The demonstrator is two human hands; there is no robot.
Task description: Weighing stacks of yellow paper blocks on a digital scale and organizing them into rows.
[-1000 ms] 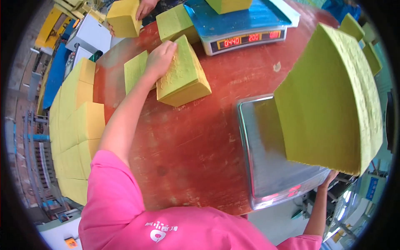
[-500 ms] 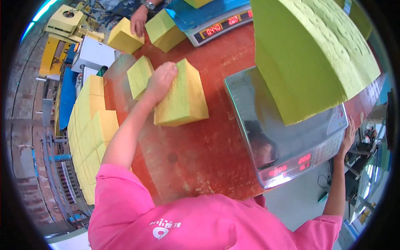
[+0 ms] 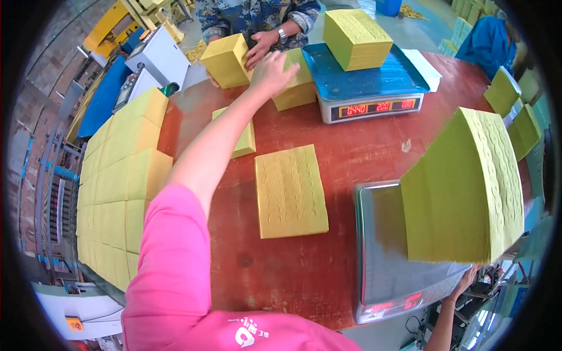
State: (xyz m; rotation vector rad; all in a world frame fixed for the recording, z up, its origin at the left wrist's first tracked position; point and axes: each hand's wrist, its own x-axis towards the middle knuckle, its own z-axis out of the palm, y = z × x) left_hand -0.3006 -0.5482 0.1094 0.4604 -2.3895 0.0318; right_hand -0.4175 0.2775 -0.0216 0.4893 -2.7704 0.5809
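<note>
My left hand (image 3: 272, 76) reaches across the red table with fingers apart, over the near edge of a yellow paper stack (image 3: 294, 96); I cannot tell whether it touches. At the near right, my right hand (image 3: 465, 282) rests by the edge of a scale (image 3: 383, 269), fingers stretched out and partly hidden. A tall yellow paper stack (image 3: 451, 193) with a wavy punched pattern stands on that scale. Another patterned paper stack (image 3: 291, 192) lies mid-table, with a thinner stack (image 3: 243, 140) behind my left forearm.
Across the table (image 3: 234, 286), a co-worker's hands (image 3: 260, 48) hold a yellow stack (image 3: 227, 61). A blue-topped scale (image 3: 369, 88) carries another stack (image 3: 358, 44). Many yellow stacks (image 3: 117, 181) sit packed at the left, near a grey machine box (image 3: 155, 55). Further stacks (image 3: 502, 93) stand far right.
My left hand has let go of the mid-table stack and moved forward to the one beside the blue-topped scale. The view has tilted up. The co-worker now has both hands on a stack.
</note>
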